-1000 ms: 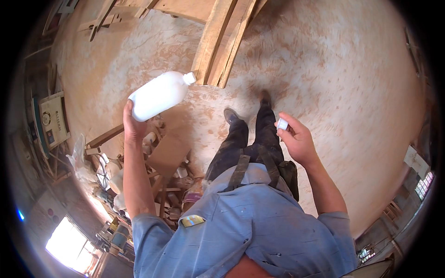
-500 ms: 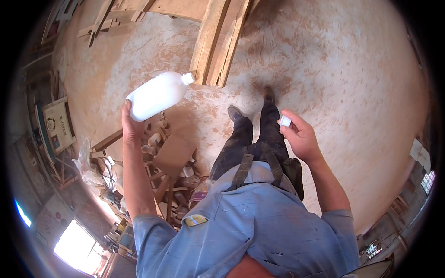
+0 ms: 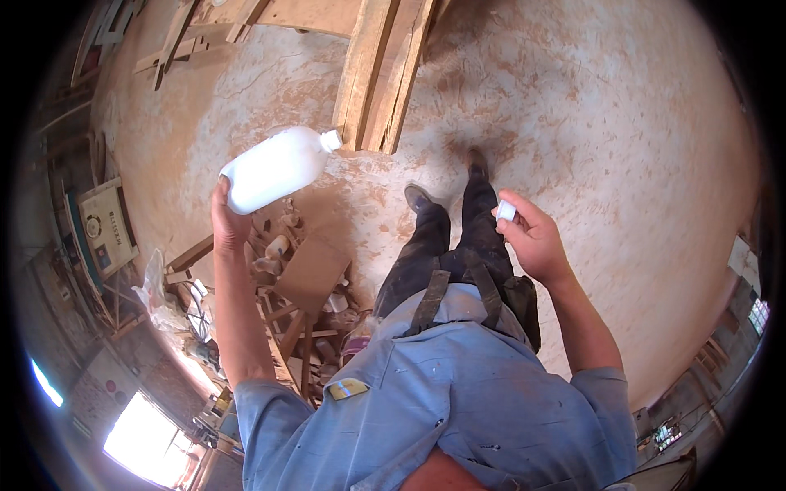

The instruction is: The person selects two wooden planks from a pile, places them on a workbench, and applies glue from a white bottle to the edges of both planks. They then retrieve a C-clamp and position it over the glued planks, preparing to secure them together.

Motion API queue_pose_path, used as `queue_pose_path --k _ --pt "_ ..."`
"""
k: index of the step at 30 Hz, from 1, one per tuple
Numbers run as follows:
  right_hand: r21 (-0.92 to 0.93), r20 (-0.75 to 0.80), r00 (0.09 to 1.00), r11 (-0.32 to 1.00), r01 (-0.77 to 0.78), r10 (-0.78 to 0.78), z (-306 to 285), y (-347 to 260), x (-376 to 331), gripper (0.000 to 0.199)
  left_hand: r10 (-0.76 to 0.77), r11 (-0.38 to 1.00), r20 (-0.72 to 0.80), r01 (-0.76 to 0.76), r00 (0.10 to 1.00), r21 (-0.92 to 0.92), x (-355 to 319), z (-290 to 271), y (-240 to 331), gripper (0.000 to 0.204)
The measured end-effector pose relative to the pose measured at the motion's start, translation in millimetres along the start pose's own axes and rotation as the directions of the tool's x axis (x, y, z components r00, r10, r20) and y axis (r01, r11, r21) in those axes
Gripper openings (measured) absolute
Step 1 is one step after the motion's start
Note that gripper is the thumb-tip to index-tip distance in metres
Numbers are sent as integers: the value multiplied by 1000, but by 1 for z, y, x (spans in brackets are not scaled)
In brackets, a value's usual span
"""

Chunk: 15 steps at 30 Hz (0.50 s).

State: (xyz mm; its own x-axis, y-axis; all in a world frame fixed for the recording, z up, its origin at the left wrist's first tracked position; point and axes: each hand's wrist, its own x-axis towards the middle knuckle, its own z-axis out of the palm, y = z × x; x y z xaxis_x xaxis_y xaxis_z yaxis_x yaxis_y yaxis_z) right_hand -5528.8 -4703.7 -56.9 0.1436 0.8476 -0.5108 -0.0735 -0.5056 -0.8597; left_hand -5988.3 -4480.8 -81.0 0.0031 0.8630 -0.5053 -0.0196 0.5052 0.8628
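Clearly, left hand (image 3: 229, 225) gripped the uncapped bottle (image 3: 274, 168) tilted toward 2 o'clock; contents might spill. Right hand (image 3: 532, 241) fingers pinched the cap (image 3: 506, 210).

Bright daylight, warm cast; blown-out glare patch lower left; strong fisheye bending, dark vignette at rim; focus mostly sharp.

Head camera looks down (wide fisheye).

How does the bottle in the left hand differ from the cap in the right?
The bottle is large and gripped at its base by the left hand; the cap is tiny, pinched in the right hand. The bottle lies tilted, neck open. Both are white.
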Motion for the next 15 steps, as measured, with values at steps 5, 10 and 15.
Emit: queue_pose_path --k 5,10,15 --pt "1 -1 1000 1000 -7 7 0 0 1 43 0 1000 -18 0 1000 3 0 2 4 60" --pt "5 -2 1000 1000 -13 13 0 1 1 43 -10 1000 -23 10 1000 1 -4 9 8 62" --pt "21 -3 1000 1000 -16 16 -1 2 1 43 -18 1000 -6 18 1000 16 -5 13 13 62"
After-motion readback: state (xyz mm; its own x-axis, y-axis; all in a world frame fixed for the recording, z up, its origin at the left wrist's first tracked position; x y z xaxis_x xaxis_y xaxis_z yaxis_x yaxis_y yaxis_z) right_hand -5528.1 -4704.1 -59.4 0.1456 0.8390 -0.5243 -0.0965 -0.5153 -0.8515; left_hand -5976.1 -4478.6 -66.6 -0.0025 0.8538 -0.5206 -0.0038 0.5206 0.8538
